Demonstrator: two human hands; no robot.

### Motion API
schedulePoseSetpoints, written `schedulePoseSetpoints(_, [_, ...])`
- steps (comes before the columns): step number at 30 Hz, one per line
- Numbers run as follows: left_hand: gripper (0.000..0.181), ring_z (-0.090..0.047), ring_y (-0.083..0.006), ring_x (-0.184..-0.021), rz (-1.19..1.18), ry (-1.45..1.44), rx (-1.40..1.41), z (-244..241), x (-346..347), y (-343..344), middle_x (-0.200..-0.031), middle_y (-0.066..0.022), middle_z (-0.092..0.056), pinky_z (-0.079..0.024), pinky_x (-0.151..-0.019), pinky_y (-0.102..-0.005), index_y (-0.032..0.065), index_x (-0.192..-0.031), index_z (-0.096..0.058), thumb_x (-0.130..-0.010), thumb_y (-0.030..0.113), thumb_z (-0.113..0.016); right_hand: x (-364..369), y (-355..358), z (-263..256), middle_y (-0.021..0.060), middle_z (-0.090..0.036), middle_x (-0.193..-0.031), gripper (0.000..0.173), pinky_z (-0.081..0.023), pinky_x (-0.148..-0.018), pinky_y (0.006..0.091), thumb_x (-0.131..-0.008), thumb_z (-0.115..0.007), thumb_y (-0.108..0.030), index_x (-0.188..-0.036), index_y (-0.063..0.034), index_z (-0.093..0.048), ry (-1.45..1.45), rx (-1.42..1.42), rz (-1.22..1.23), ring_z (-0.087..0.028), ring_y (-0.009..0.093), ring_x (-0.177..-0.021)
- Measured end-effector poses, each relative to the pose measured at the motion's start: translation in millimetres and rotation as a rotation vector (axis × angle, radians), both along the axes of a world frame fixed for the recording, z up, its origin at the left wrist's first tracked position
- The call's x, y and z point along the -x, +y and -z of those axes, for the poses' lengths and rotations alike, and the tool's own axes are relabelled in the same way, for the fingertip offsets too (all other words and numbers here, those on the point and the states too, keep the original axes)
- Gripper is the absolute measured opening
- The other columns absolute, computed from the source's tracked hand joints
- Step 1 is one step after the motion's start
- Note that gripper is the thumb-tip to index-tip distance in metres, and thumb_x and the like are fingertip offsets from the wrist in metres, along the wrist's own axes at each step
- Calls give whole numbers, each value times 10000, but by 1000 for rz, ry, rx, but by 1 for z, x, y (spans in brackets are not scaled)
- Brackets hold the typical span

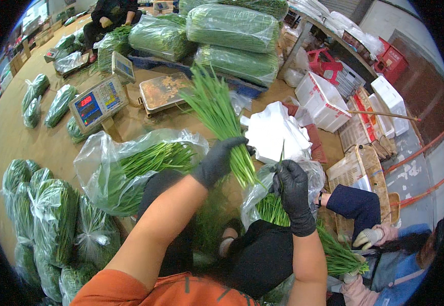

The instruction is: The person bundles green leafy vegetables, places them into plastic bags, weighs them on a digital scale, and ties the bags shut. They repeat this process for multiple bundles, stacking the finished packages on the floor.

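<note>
My left hand (218, 160), in a black glove, grips a bunch of long green chives (222, 114) by its lower part; the leaf tips point up and away, the pale cut ends down to the right. My right hand (290, 191), also black-gloved, pinches a thin green blade (282, 157) between thumb and fingers, close to the bunch's cut ends. An open clear plastic bag (107, 157) holding more chives (153, 158) lies left of my left hand. Beneath my right hand is another open plastic bag (250, 202) with chives (271, 210) in it.
A digital scale display (99, 101) stands ahead left, beside its weighing platform (164, 91). Bagged chives (55, 218) are piled at left; large bags (233, 28) are stacked ahead. White foam boxes (321, 101) and crates are at right. A co-worker's gloved hands (367, 239) are near chives at lower right; another person (111, 19) sits far ahead.
</note>
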State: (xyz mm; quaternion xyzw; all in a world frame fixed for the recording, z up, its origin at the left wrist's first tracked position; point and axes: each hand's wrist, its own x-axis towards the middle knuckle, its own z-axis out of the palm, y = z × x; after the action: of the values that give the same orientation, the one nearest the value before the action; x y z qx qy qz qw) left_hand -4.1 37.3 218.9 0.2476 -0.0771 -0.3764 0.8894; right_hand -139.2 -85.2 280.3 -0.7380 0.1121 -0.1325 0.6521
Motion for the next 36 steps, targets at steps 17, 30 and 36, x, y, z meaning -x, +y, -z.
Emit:
schedulePoseSetpoints(17, [219, -545, -170, -728, -159, -105, -188, 11, -22, 13, -837, -74, -547, -453, -648, -284, 49, -919, -508, -760, 193, -550, -3, 6, 40, 153, -531, -993, 525, -397, -797, 340, -659, -668, -248, -1068, 6, -456, 143, 780, -102, -512, 264, -933])
schedulePoseSetpoints(30, [522, -512, -221, -946, 348, -296, -65, 6, -15, -3, -1033, -140, -527, -374, -871, -315, -28, -1065, -472, -846, 429, -347, -28, -56, 50, 100, -528, -884, 534, -482, -633, 303, -624, -550, -14, -1132, -20, -388, 158, -547, -221, -547, 196, -727])
schedulePoseSetpoints(36, [260, -560, -193, -791, -61, -707, -311, -2, -9, 85, -866, -106, -572, -441, -733, -304, -8, -938, -527, -805, 210, -480, -38, -24, 28, 91, -535, -887, 670, -463, -627, 266, -589, -552, -4, -1219, -33, -324, -40, -582, -305, -526, 164, -683])
